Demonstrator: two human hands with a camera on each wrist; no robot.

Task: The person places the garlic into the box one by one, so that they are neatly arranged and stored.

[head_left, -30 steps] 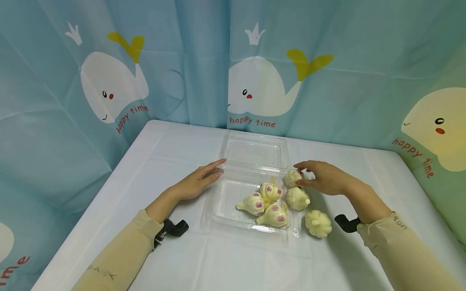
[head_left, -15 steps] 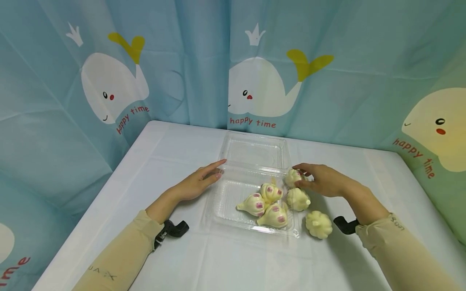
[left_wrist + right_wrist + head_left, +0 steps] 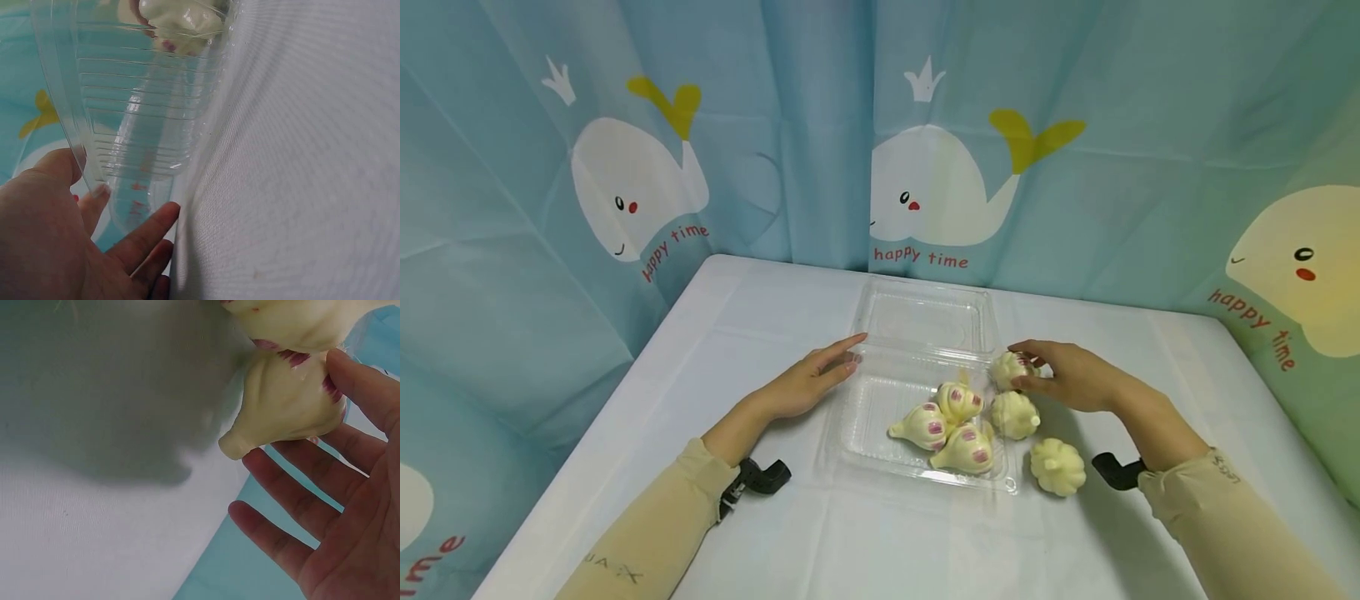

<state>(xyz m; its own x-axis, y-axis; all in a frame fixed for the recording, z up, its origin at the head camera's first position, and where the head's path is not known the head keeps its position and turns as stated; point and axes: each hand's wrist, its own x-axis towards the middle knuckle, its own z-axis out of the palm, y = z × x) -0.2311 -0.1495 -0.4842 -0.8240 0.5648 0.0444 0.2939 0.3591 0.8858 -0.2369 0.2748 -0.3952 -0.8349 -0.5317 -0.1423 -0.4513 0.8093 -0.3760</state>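
In the head view, a clear plastic clamshell box (image 3: 868, 417) lies open with three purple-marked garlic bulbs (image 3: 922, 427) in its right half. My left hand (image 3: 801, 387) is at the box's back left corner, fingers extended; in the left wrist view its fingertips (image 3: 167, 212) reach the clear wall. With thumb and fingers on opposite sides, my right hand (image 3: 1075, 375) pinches a purple-marked garlic bulb (image 3: 287, 403) at the box's back right edge. A second bulb (image 3: 1015, 415) is just in front of that one.
Another pale garlic bulb (image 3: 1057, 467) sits on the white-covered table (image 3: 917, 550), right of the box. The box's lid (image 3: 921, 315) lies folded back toward the whale-print curtain (image 3: 820, 167). Black wrist mounts (image 3: 1117, 471) jut out near both sleeves.
The right thumb and fingers have come in around the back bulb, which has shifted slightly right. The left hand stays in place, and the head view has tilted up a little.
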